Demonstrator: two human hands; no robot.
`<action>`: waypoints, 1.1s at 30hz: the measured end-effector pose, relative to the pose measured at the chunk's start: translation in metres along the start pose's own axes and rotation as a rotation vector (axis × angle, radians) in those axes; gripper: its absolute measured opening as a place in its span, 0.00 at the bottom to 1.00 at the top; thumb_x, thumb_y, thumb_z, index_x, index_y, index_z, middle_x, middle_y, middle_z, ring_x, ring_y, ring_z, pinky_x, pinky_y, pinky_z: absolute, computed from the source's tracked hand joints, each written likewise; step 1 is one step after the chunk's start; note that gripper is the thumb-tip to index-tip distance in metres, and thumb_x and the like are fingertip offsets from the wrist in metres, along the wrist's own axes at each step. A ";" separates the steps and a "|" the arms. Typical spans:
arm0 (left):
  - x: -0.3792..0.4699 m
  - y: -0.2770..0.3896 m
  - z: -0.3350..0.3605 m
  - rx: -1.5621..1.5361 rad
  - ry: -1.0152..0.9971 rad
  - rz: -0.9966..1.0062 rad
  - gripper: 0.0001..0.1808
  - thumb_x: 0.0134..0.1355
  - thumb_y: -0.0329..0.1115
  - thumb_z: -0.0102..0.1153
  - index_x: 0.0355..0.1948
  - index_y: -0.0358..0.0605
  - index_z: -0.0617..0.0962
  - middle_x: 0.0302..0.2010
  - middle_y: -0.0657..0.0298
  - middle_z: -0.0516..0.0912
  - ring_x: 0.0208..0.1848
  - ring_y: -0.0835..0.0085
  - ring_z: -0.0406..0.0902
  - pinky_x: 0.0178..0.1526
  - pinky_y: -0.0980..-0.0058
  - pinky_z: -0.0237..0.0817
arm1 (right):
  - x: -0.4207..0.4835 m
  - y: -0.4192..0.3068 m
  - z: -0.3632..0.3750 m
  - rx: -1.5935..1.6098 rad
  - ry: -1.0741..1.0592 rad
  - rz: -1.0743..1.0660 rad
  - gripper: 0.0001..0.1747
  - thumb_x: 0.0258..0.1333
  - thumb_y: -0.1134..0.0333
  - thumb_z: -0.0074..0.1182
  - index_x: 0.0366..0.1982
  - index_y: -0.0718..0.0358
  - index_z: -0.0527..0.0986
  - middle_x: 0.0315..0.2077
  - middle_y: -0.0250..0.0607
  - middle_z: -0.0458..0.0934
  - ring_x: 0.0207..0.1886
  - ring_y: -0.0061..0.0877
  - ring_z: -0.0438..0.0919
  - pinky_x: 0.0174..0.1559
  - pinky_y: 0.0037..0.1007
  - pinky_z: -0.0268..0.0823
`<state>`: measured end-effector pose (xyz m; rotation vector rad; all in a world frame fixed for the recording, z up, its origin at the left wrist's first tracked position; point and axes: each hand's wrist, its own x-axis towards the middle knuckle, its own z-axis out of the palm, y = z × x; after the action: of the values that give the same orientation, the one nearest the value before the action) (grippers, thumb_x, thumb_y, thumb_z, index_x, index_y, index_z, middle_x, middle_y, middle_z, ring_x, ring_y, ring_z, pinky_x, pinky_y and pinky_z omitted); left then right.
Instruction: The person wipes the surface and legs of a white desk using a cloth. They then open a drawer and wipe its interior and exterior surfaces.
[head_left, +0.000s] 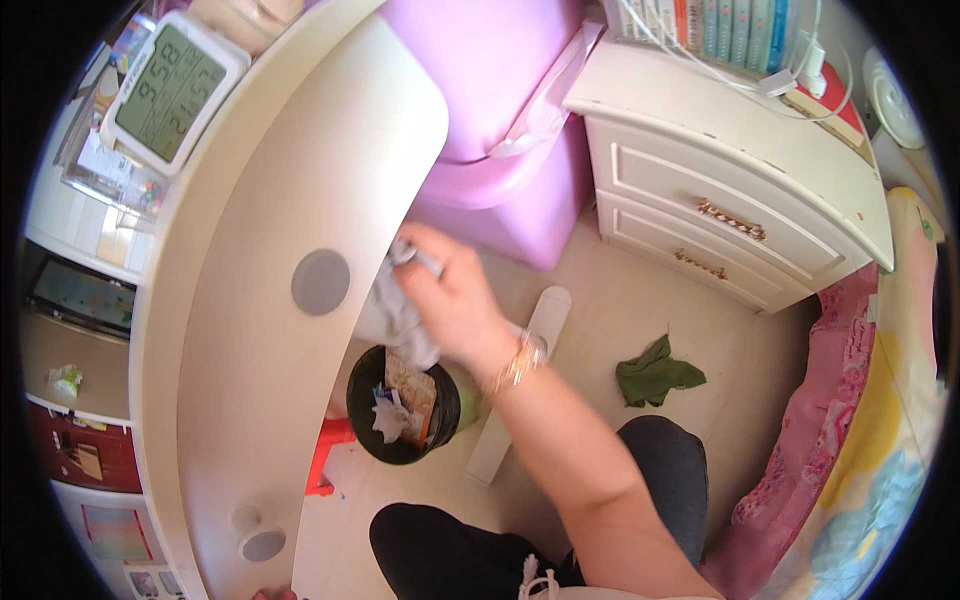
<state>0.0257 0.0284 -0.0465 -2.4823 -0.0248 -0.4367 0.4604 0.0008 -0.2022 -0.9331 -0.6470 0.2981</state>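
A crumpled light grey cloth (401, 319) is gripped in my right hand (454, 300), at the edge of the white desk top (247, 375) and just above a dark, round waste bin (448, 420). The bin holds crumpled white tissue (391, 420) and a patterned piece of card or packaging (412, 382). Only a few fingers of my left hand (274, 595) show at the bottom edge, by the desk; what they do cannot be seen. A dark green cloth (656, 373) lies crumpled on the floor.
A purple bin or container (502, 202) stands beyond my right hand. To its right is a white drawer cabinet (720, 172). A red plastic stool leg (324, 454) and a white floor bar (551, 319) are near the waste bin. A digital clock (176, 94) stands on the desk shelf.
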 end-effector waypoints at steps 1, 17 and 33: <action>0.000 0.000 0.000 0.012 0.012 -0.020 0.06 0.61 0.31 0.60 0.36 0.57 0.85 0.39 0.70 0.89 0.51 0.60 0.81 0.73 0.49 0.46 | 0.004 0.003 -0.006 0.211 -0.109 0.156 0.15 0.62 0.68 0.45 0.46 0.67 0.76 0.32 0.38 0.82 0.36 0.28 0.81 0.43 0.32 0.73; 0.006 -0.002 0.006 0.044 0.131 0.055 0.06 0.59 0.31 0.58 0.32 0.52 0.85 0.36 0.66 0.89 0.45 0.61 0.83 0.56 0.64 0.71 | -0.132 0.080 0.050 -0.779 0.368 -0.257 0.32 0.47 0.80 0.47 0.60 0.70 0.68 0.60 0.55 0.69 0.67 0.49 0.64 0.66 0.48 0.50; 0.007 0.004 0.016 -0.003 0.234 -0.062 0.07 0.64 0.35 0.57 0.30 0.51 0.85 0.33 0.66 0.87 0.47 0.59 0.80 0.55 0.65 0.69 | -0.169 0.088 0.052 -0.318 0.239 -0.135 0.28 0.58 0.81 0.41 0.62 0.69 0.66 0.63 0.54 0.68 0.67 0.44 0.66 0.70 0.42 0.55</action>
<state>0.0374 0.0338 -0.0593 -2.4226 -0.0063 -0.7508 0.2995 -0.0004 -0.3174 -1.2019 -0.5408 -0.0402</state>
